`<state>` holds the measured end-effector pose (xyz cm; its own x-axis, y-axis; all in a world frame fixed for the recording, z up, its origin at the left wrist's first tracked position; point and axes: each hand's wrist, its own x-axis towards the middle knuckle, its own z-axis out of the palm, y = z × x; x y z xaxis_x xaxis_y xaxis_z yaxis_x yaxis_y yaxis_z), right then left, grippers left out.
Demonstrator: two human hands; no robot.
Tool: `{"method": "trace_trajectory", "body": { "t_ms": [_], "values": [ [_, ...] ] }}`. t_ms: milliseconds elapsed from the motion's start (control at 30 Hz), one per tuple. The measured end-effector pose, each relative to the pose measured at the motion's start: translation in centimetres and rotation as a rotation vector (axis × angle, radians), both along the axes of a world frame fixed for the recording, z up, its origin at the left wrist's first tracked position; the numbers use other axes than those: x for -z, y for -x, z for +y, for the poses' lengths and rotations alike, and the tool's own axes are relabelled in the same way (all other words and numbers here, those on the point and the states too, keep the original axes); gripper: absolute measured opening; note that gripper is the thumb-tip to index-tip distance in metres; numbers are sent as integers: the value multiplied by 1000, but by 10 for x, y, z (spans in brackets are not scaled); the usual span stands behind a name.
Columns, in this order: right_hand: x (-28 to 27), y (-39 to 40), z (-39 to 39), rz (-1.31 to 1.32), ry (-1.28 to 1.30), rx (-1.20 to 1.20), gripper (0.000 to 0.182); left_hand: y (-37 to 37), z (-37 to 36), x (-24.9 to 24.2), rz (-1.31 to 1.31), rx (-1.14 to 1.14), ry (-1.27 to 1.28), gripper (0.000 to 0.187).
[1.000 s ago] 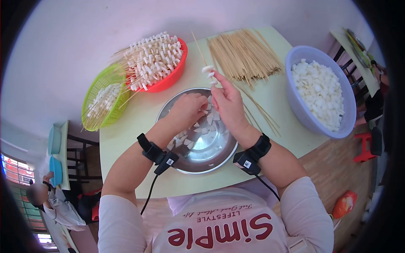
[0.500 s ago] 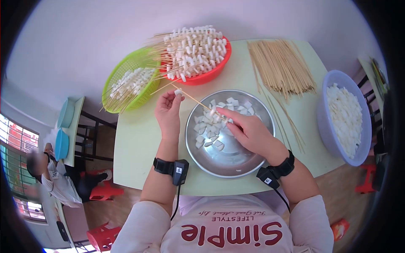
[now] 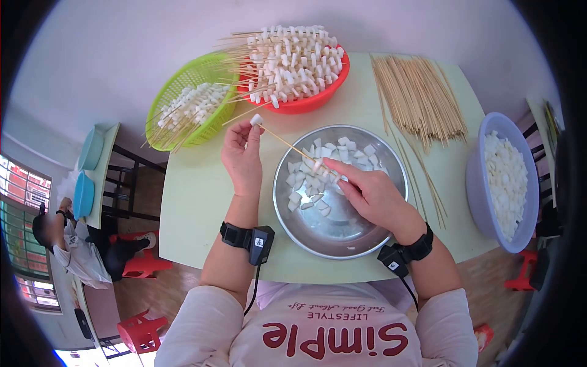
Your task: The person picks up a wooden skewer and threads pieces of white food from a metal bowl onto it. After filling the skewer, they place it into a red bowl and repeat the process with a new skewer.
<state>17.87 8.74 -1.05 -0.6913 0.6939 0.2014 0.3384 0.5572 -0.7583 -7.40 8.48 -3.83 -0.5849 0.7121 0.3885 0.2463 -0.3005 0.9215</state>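
Observation:
My left hand [image 3: 243, 156] pinches a white piece [image 3: 257, 120] at the upper left end of a bamboo skewer [image 3: 280, 138]. The skewer slants down to the right over a steel bowl [image 3: 342, 248], where my right hand [image 3: 373, 194] grips its lower part around some white pieces threaded on it. Loose white chunks [image 3: 306, 177] lie in the bowl beneath. Behind the bowl, a red basket [image 3: 306, 105] is heaped with loaded skewers [image 3: 293, 61]. A green basket [image 3: 160, 110] beside it holds more of them.
Bare bamboo sticks [image 3: 419, 98] lie at the table's back right, a few strewn beside the bowl. A purple tub [image 3: 480, 189] of white pieces stands at the right. A seated person [image 3: 85, 251], red stools [image 3: 142, 331] and blue basins [image 3: 84, 194] are at the left.
The view has shifted slightly. The piece between my left fingers now sits at the skewer's upper end, and both hands remain on the skewer.

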Motion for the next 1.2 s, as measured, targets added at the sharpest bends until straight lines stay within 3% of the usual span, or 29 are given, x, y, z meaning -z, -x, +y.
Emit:
{"method": "trace_trajectory", "body": {
  "t_ms": [800, 1000, 1200],
  "values": [
    [3, 0, 1, 9, -34, 2, 44, 5, 0, 5, 28, -5, -29, 13],
    [3, -1, 2, 4, 31, -8, 45, 8, 2, 7, 78, -1, -27, 12],
    [-1, -4, 5, 61, 315, -20, 42, 4, -1, 4, 202, -17, -7, 12]
  ]
}}
